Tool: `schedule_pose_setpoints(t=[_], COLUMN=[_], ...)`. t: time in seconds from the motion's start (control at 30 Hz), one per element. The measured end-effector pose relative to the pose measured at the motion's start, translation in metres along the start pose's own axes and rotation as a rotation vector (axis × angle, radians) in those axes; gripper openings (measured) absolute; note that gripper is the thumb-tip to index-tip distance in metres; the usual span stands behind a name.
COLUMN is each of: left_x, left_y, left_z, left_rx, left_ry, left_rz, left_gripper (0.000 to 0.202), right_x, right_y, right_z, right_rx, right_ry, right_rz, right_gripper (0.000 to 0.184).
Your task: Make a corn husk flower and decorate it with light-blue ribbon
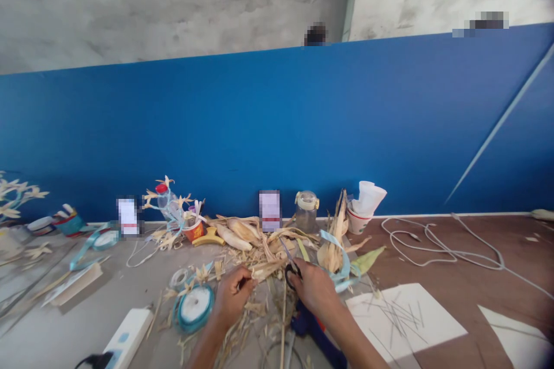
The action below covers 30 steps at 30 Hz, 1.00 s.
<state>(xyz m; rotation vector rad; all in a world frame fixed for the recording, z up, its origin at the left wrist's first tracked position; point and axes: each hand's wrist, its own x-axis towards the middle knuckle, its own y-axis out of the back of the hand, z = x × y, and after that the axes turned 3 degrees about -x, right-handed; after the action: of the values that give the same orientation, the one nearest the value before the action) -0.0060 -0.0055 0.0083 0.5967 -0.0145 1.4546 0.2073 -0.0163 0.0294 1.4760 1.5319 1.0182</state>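
Note:
My right hand is closed round the dark handles of a pair of scissors, whose blades point away and up to the left. Close beside it, my left hand has its fingers curled in a pinch at the end of a pale strip of dried corn husk. That strip runs across toward the scissors. Husk scraps litter the tabletop under and between both hands. Larger dried husks lie heaped just beyond. A blue glue gun lies partly hidden beneath my right forearm.
A teal ribbon roll and a white power strip lie at left. Behind stand a phone, a clear jar and paper cups. Thin wires rest on white paper at right, before a white cable. A blue partition closes the back.

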Motion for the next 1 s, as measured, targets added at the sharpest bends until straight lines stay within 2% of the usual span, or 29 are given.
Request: schedule_pose_setpoints(t=[0.13, 0.3, 0.4, 0.6, 0.77, 0.87, 0.93, 1.0], left_x=[-0.001, -0.004, -0.005, -0.003, -0.002, -0.003, -0.003, -0.004], left_y=[-0.001, -0.004, -0.005, -0.004, -0.003, -0.003, -0.003, -0.003], left_z=[-0.001, -0.009, -0.012, -0.008, -0.005, -0.004, -0.004, -0.005], left_rx=[-0.022, -0.203, -0.255, -0.143, -0.089, -0.064, -0.056, -0.055], left_ry=[0.041, 0.204, 0.244, 0.154, 0.003, -0.069, -0.097, -0.105], left_rz=[0.005, -0.005, -0.003, 0.009, 0.053, 0.037, 0.023, 0.023], left_gripper=[0.022, 0.033, 0.037, 0.034, 0.026, 0.024, 0.024, 0.025], right_x=[0.001, -0.001, -0.004, -0.005, 0.001, 0.003, 0.001, -0.004], right_y=[-0.001, 0.000, 0.005, 0.022, 0.020, 0.020, 0.024, 0.031], right_z=[0.001, -0.001, -0.004, -0.008, 0.003, 0.008, 0.005, -0.004], right_rx=[-0.038, -0.087, -0.081, -0.097, -0.173, -0.192, -0.136, 0.014], right_ry=[0.000, -0.040, -0.040, 0.009, -0.010, -0.003, 0.009, 0.080], right_rz=[0.000, -0.031, -0.037, -0.045, -0.108, -0.127, -0.088, 0.029], right_gripper=[0.024, 0.026, 0.025, 0.025, 0.026, 0.024, 0.025, 0.028])
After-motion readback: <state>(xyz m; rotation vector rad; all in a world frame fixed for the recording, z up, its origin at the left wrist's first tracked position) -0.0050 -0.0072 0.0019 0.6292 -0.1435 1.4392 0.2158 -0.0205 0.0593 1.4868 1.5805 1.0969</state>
